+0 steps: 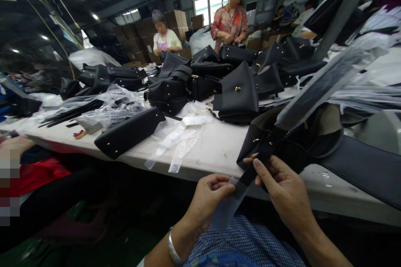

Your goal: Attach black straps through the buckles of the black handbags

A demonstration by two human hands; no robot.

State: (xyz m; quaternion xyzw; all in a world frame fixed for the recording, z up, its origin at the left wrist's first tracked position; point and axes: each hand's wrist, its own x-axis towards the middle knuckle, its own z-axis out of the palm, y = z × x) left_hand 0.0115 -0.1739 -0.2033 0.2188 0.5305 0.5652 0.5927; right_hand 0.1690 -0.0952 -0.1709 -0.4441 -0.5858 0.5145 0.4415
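At the table's near edge my right hand is closed around a black strap, with the thumb on top. My left hand pinches a clear plastic sleeve at the strap's lower end; a silver bangle is on that wrist. An open black handbag with gold-coloured fittings lies just beyond my right hand, its flap spread to the right. Another plastic-covered length slants up and right from the bag. Whether it is one piece with the strap, I cannot tell.
Several black handbags crowd the white table. A black bag lies on its side at left, near crumpled plastic and white wrapping strips. Two co-workers stand across the table; another person's arm is at left.
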